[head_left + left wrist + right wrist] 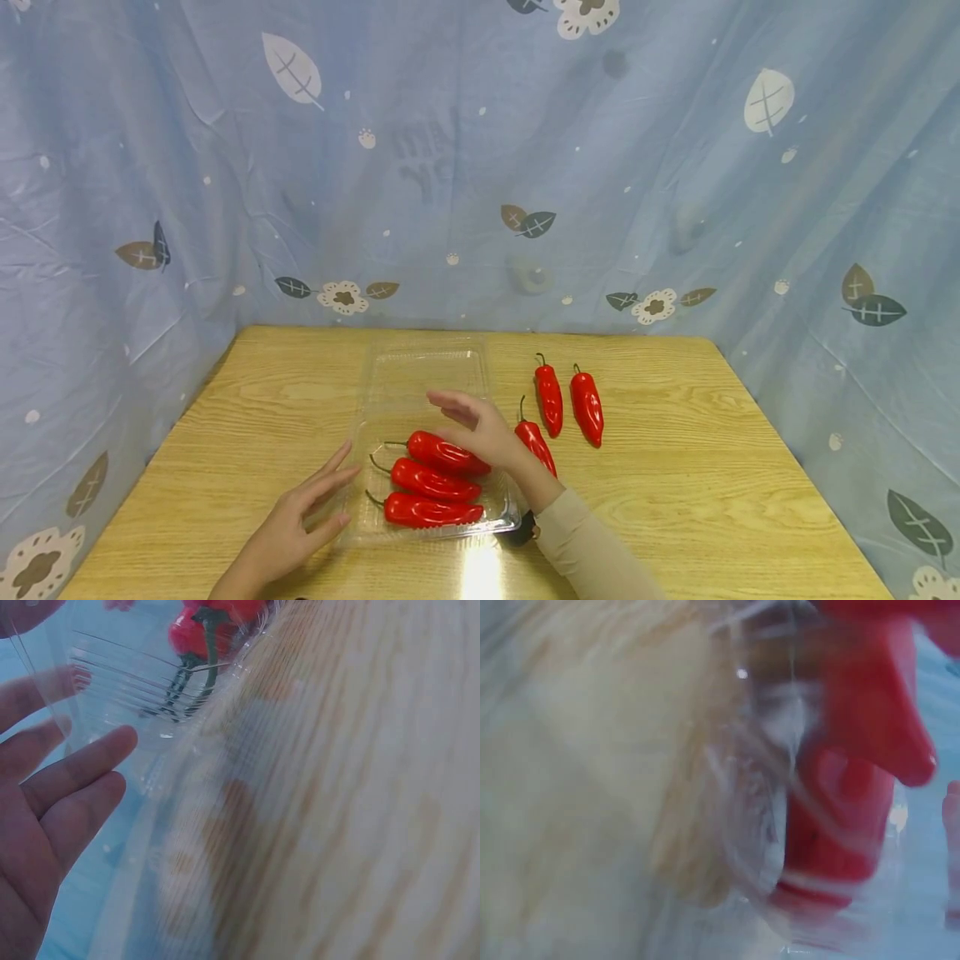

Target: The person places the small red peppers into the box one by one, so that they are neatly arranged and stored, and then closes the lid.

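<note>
Three red chili peppers [435, 481] lie side by side in a clear plastic clamshell box [504, 522], stems to the left. Its lid [427, 360] is folded back behind it. Over the rearmost pepper [444, 454] hovers my right hand [483, 433], fingers loosely bent and partly covering it; no grip shows. My left hand [296, 521] is at the box's left side, fingers spread and relaxed. The left wrist view shows those fingers [82, 761] beside the clear wall, with green stems [210, 656] inside. Blur in the right wrist view hides my right fingers; red peppers [832, 817] fill its right part.
Right of the box, three more red chili peppers lie on the wooden table [675, 467]: one [536, 442] beside my right forearm, two [550, 402] farther back. A dark object [519, 531] shows under the right wrist. A blue patterned curtain [450, 167] surrounds the table's back and sides.
</note>
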`<state>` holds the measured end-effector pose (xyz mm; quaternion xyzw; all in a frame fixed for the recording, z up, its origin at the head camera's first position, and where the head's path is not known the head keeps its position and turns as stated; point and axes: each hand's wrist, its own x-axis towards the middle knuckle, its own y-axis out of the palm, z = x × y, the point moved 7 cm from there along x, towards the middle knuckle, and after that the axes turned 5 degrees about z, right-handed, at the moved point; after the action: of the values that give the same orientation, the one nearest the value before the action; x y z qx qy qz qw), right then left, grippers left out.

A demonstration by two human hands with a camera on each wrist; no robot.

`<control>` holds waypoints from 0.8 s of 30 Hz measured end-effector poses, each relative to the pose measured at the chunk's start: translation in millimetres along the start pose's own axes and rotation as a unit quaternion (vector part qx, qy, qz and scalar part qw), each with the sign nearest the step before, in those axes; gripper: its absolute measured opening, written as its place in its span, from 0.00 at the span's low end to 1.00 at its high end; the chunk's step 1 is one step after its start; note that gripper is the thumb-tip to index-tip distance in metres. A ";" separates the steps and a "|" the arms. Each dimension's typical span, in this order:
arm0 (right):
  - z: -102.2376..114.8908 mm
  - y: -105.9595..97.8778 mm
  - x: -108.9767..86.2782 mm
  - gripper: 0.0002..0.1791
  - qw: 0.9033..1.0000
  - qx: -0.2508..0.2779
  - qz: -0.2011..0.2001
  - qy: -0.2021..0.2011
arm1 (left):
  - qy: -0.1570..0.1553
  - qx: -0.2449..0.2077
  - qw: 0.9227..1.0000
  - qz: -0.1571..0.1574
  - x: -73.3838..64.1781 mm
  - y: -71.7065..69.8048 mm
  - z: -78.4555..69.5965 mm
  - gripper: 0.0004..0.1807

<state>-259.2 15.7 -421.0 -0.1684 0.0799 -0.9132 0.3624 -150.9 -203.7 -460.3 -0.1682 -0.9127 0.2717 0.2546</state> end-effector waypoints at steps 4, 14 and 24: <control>4.5 -8.2 -4.2 0.27 1.000 0.010 -0.021 -0.016 | 0.002 -0.003 1.000 0.000 0.5 0.0 -2.2 0.29; 4.7 -40.9 -22.3 0.28 0.996 0.015 -0.079 -0.043 | 0.002 0.003 1.000 0.000 0.8 -0.8 -3.2 0.29; 10.1 -80.6 -48.4 0.28 0.989 0.012 -0.139 -0.051 | -0.002 0.011 1.000 -0.001 1.0 -0.5 -1.9 0.29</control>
<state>-273.7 107.3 -402.1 -0.2198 0.0263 -0.9458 0.2376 -150.7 -202.9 -458.3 -0.1641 -0.9102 0.2824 0.2549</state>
